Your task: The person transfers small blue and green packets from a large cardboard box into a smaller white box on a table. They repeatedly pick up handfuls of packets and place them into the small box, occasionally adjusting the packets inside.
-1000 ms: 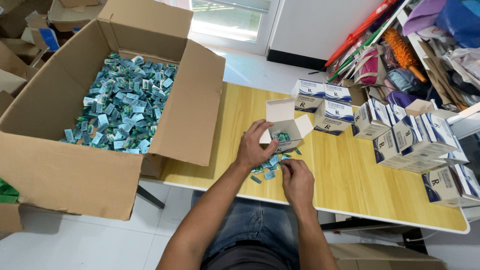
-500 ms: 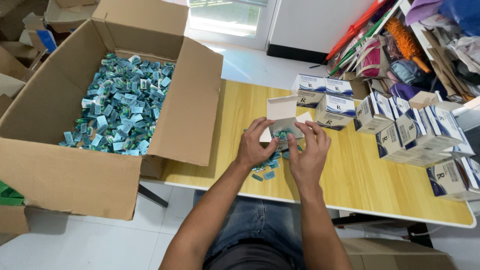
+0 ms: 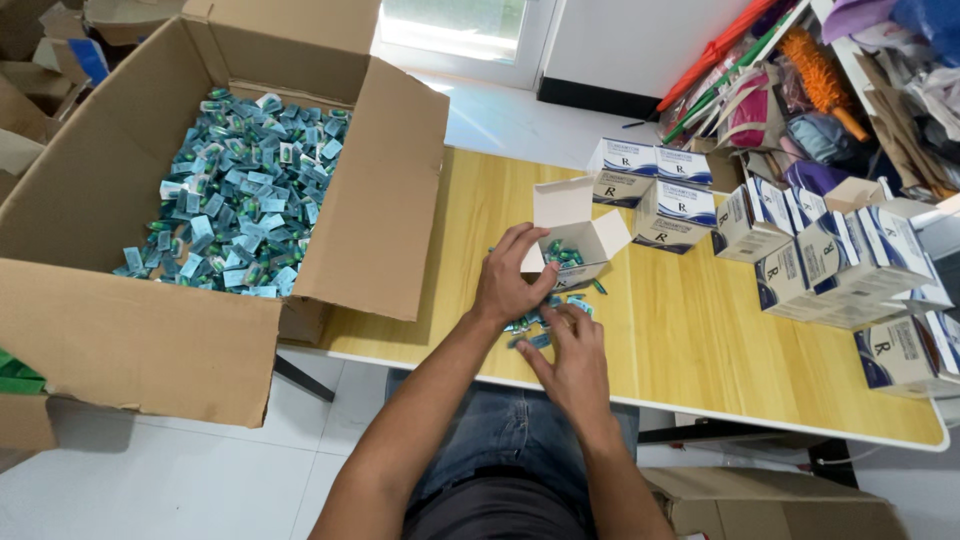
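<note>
Left hand [image 3: 512, 280] grips the near side wall of the small open white cardboard carton [image 3: 572, 236], thumb and fingers spread around its corner, steadying it on the table. Carton flaps stand open; a few teal foil sachets sit inside. Right hand [image 3: 572, 350] lies flat just in front of the carton, fingers together and curled over the loose pile of small teal foil sachets [image 3: 530, 325] on the tabletop; cannot tell whether any are pinched, the fingers cover them. Pile lies between both hands, touching the carton's near edge.

Everything sits on the light wooden table with a white edge [image 3: 690, 330]. Behind the carton, closed white-and-blue boxes [image 3: 660, 180] are lined up; a denser cluster of the same boxes [image 3: 850, 270] is stacked at the table's right end. Left of the table, touching its edge, is a large open brown cardboard box [image 3: 150, 330], its bottom covered with many teal sachets [image 3: 240, 210]. The person's jeans are visible below the table edge.
</note>
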